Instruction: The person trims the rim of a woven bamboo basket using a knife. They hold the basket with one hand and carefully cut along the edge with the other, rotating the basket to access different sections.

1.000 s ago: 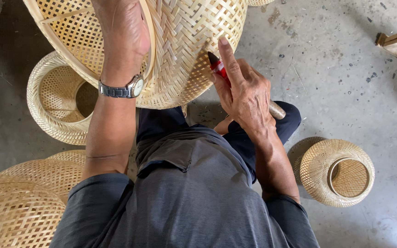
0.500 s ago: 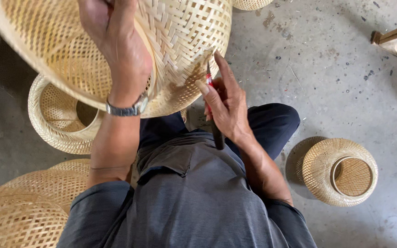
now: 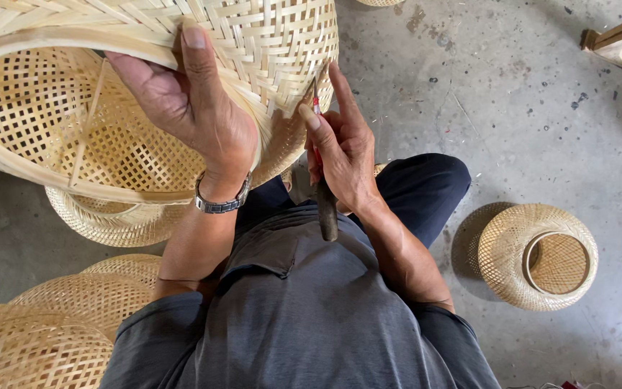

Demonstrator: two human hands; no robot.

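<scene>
Left hand [image 3: 188, 115] clamped on rim of large pale woven bamboo basket [image 3: 253, 43] cut off at frame top, right hand [image 3: 343, 148] gripping red-and-dark-handled tool [image 3: 323, 194] against weave, tip hidden, bare grey concrete floor [image 3: 527, 122] open to right

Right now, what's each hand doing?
Left hand: closed on the rim of the woven basket.
Right hand: closed on a dark-handled tool, tip at the basket.

Soft even daylight, sharp focus, faint shadows.

Probably a basket-weaving workshop: woven bamboo baskets [image 3: 37, 331] piled at 8 o'clock, another [image 3: 538, 256] at 4, on a stained concrete floor [image 3: 512, 122].
</scene>
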